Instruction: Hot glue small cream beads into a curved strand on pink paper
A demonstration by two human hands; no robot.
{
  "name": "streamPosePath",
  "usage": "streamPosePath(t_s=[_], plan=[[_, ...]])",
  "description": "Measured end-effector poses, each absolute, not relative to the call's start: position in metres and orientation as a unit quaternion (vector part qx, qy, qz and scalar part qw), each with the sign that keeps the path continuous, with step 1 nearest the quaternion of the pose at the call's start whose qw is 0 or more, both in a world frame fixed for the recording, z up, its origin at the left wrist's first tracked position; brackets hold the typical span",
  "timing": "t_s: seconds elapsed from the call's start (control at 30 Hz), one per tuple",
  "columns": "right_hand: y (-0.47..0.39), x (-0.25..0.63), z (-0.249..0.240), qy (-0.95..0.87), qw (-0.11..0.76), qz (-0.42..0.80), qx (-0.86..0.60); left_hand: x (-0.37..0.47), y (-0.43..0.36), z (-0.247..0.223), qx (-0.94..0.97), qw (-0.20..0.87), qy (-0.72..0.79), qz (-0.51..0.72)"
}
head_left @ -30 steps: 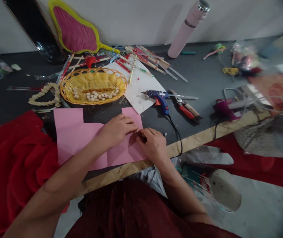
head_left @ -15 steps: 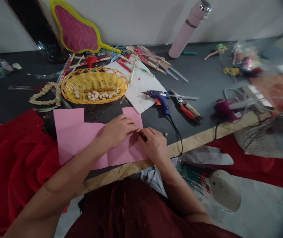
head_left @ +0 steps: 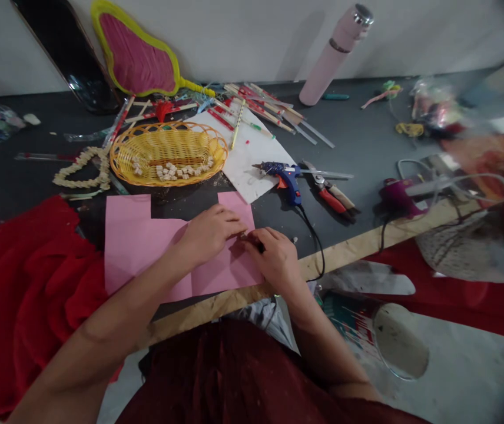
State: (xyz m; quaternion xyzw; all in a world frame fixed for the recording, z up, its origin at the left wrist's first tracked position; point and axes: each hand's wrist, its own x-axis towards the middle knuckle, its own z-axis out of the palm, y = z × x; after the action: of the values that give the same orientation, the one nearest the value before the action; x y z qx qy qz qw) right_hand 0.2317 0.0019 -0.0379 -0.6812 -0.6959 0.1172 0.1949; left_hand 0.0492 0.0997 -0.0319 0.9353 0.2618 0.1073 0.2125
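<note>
A creased pink sheet of paper (head_left: 139,253), with a notch cut in its upper edge, lies at the table's front edge. My left hand (head_left: 210,234) rests over its right half, fingers bent together and pointing right. Facing it, my right hand (head_left: 276,256) has thumb and fingers pinched close to the left fingertips. A tiny tan bit (head_left: 243,234) shows between the two hands; its kind is too small to make out. Beyond the paper stands a yellow wicker basket (head_left: 168,138) holding several small pale cubes (head_left: 170,171).
A blue glue gun (head_left: 288,176) and red-handled pliers (head_left: 334,197) lie right of the hands. Behind are a white sheet (head_left: 252,176), striped sticks, a pink flask (head_left: 334,59) and a leaning phone (head_left: 66,53). Red cloth (head_left: 26,294) covers the left; a bucket (head_left: 375,330) stands below.
The left flap of the pink paper has shifted slightly right. My hands stay almost in place. A blurred brown shape at the far right edge has moved up.
</note>
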Motion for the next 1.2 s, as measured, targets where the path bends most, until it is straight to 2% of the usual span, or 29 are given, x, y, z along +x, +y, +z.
streamPosePath(t_s=[0.37,0.63,0.83,1.2], plan=[[0.0027,0.2293,-0.0383,-0.692,0.178,0.123,-0.689,0.0500,0.0978,-0.0348,0.933,0.211,0.266,0.118],[0.0027,0.2362,-0.0359,-0.680,0.228,0.179,-0.674,0.0497,0.0988,-0.0334,0.937,0.199,0.266,0.108],[0.0034,0.2355,-0.0343,-0.685,0.208,0.170,-0.678,0.0507,0.0981,-0.0346,0.934,0.205,0.272,0.109],[0.0032,0.2369,-0.0364,-0.688,0.221,0.176,-0.668,0.0503,0.0979,-0.0372,0.932,0.195,0.282,0.120]])
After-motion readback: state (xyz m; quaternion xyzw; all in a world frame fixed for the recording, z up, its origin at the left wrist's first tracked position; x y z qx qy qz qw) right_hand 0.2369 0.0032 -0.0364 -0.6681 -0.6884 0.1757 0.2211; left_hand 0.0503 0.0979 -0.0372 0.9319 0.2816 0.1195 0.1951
